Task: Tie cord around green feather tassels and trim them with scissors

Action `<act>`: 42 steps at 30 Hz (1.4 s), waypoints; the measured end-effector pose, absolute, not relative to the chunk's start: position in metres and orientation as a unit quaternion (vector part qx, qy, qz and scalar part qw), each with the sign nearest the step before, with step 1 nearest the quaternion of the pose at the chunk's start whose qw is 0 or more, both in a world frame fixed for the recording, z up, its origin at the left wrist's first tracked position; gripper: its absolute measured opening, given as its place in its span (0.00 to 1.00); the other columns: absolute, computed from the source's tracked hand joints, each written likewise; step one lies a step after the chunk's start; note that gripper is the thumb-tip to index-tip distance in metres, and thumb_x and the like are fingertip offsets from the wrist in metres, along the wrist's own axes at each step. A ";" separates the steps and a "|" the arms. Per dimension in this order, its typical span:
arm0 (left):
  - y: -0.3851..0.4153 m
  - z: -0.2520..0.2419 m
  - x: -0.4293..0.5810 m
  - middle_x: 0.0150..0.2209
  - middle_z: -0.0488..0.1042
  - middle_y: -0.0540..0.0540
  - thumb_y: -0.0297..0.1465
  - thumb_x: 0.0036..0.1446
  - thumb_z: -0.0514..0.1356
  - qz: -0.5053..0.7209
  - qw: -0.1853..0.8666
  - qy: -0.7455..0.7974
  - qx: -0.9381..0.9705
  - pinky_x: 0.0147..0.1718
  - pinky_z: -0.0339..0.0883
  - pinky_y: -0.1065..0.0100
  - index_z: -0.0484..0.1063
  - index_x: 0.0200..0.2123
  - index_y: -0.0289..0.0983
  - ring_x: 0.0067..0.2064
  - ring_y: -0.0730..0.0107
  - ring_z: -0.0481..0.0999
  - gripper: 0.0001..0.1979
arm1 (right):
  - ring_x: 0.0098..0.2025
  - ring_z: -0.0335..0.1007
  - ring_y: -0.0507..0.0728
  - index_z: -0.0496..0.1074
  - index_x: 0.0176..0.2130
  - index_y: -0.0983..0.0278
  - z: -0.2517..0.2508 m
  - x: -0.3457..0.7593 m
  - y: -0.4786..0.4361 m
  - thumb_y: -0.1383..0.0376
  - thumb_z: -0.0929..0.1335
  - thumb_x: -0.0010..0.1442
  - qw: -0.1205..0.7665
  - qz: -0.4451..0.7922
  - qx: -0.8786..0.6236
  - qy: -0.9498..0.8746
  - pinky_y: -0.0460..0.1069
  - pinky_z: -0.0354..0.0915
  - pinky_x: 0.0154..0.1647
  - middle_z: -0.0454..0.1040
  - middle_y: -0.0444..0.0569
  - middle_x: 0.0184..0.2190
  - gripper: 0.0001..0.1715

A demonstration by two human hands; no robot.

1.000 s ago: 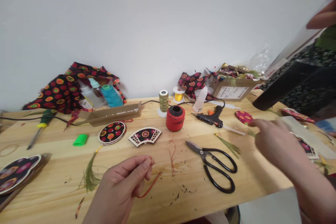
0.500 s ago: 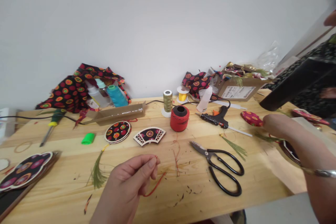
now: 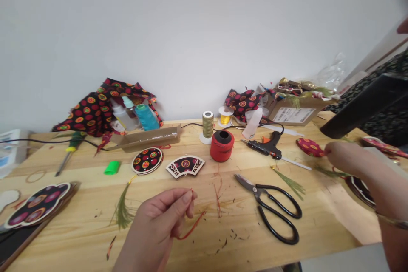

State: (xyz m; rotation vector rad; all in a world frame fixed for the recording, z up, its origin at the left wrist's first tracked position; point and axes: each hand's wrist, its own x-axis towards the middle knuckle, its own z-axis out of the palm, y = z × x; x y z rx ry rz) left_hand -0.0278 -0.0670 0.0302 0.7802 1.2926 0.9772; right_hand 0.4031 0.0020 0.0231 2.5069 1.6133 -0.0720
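Nearest: left hand (image 3: pixel 159 225) pinches a short red cord (image 3: pixel 191 229) between thumb and forefinger; the tail loops down just above the wooden table (image 3: pixel 79 238). Grip is at the cord's very end, so keep the pinch tight and the tail off the scraps.

Right hand (image 3: pixel 347 158) is out at the table's right side, fingers narrow and curled near a green tassel (image 3: pixel 328 172) and just beside a red fabric oval (image 3: pixel 310 147). Cannot tell if it actually holds anything: fingertips blurred.

Mid-table: black scissors (image 3: pixel 274 208), closed, between the 2 hands. A second green tassel (image 3: pixel 123 208) lies left of the left hand. Loose red thread bits (image 3: pixel 218 189) ahead of it.

Further back: fan-shaped ornament (image 3: pixel 185 165), round ornament (image 3: pixel 147 160), red spool (image 3: pixel 222 145), glue gun (image 3: pixel 266 145).

Judgement: reach one-handed, don't drag the sleeve over the scissors.
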 end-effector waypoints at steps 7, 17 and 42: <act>-0.067 0.030 -0.028 0.18 0.68 0.53 0.36 0.44 0.66 0.427 0.627 0.557 0.339 0.16 0.48 0.77 0.74 0.19 0.33 0.16 0.84 0.53 0.12 | 0.26 0.68 0.56 0.73 0.23 0.68 0.029 0.393 -0.001 0.74 0.63 0.48 0.101 -0.062 0.836 0.535 0.49 0.56 0.27 0.74 0.62 0.27 0.10; -0.070 0.029 -0.020 0.17 0.66 0.53 0.36 0.47 0.65 0.390 0.660 0.534 0.356 0.16 0.43 0.75 0.72 0.18 0.33 0.16 0.84 0.53 0.13 | 0.47 0.66 0.60 0.73 0.45 0.60 0.058 0.248 -0.048 0.62 0.66 0.57 -0.293 -0.138 0.623 0.712 0.55 0.60 0.50 0.73 0.53 0.43 0.15; -0.080 0.032 -0.012 0.22 0.68 0.49 0.35 0.51 0.62 0.367 0.751 0.451 0.314 0.18 0.44 0.72 0.79 0.30 0.32 0.18 0.81 0.52 0.11 | 0.34 0.63 0.51 0.69 0.23 0.65 0.038 0.151 -0.060 0.73 0.68 0.55 -0.373 -0.391 0.473 0.696 0.47 0.59 0.37 0.68 0.43 0.25 0.11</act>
